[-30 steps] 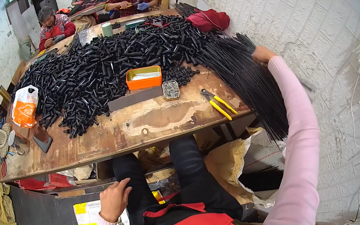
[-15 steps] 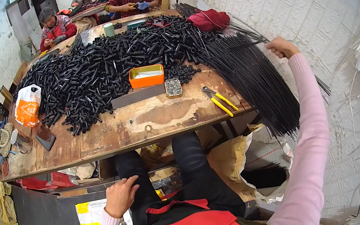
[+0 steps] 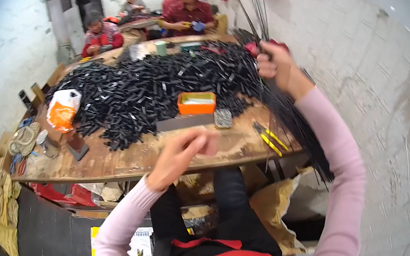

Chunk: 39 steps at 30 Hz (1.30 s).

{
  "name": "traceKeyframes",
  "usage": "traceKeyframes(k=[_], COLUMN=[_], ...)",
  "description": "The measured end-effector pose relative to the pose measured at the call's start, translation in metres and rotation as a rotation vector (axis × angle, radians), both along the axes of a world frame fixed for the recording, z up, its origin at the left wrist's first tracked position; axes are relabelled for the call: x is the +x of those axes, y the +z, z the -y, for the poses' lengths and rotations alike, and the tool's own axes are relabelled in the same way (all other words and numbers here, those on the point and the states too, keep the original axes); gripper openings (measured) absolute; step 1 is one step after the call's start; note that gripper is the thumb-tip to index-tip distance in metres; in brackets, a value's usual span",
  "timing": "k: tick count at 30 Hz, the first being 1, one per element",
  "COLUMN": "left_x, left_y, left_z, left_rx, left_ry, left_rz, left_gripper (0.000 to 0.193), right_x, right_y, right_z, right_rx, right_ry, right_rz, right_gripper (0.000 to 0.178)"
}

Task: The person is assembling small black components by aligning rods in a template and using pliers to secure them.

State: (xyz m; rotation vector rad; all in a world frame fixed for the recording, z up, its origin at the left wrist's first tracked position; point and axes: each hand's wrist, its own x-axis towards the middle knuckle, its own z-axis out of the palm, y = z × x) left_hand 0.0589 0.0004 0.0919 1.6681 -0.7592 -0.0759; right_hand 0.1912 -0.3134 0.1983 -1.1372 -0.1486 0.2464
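My right hand (image 3: 279, 71) is raised over the far right of the table, its fingers closed round thin black rods (image 3: 247, 13) that stick up past it. Below that hand, a bundle of long black rods (image 3: 316, 148) hangs over the table's right edge. My left hand (image 3: 181, 154) is lifted above the table's near edge, fingers partly bent and smeared by motion; I see nothing in it. Ahead of it are a flat grey bar (image 3: 185, 122), an orange box (image 3: 196, 109) and a small tin (image 3: 223, 119). Yellow-handled pliers (image 3: 272, 141) rest to the right.
A big heap of short black tubes (image 3: 130, 87) covers much of the wooden table (image 3: 110, 169). At its left stand a white and orange plastic bag (image 3: 63, 109), a phone (image 3: 77, 146) and a glass mug (image 3: 48, 145). Several people (image 3: 186, 15) work beyond. An open sack (image 3: 274, 200) stands below right.
My right hand has moved left and inward from beside the wall, with rods now showing upright at it. My left hand has risen from my lap to the table edge. The view has shifted.
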Motion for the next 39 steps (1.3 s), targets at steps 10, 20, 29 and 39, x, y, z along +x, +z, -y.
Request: traceKeyframes(k=[10, 20, 29, 39], left_x=[-0.035, -0.047, -0.040, -0.026], left_y=[0.035, -0.011, -0.019, -0.018], left_z=[-0.034, -0.067, -0.060, -0.042], left_rx=[-0.474, -0.349, -0.541, -0.531], left_ry=[0.096, 0.335, 0.423, 0.360], left_rz=[-0.549, -0.393, -0.241, -0.369], left_gripper=[0.023, 0.019, 0.021, 0.024], right_x=[-0.079, 0.003, -0.015, -0.017], right_y=[0.015, 0.006, -0.003, -0.002], right_z=[-0.124, -0.208, -0.206, -0.194], right_rx=[-0.592, -0.602, -0.654, -0.628], right_ry=[0.718, 0.341, 0.065, 0.057], right_rz=[0.257, 0.438, 0.511, 0.569], right_gripper=[0.047, 0.037, 0.030, 0.037])
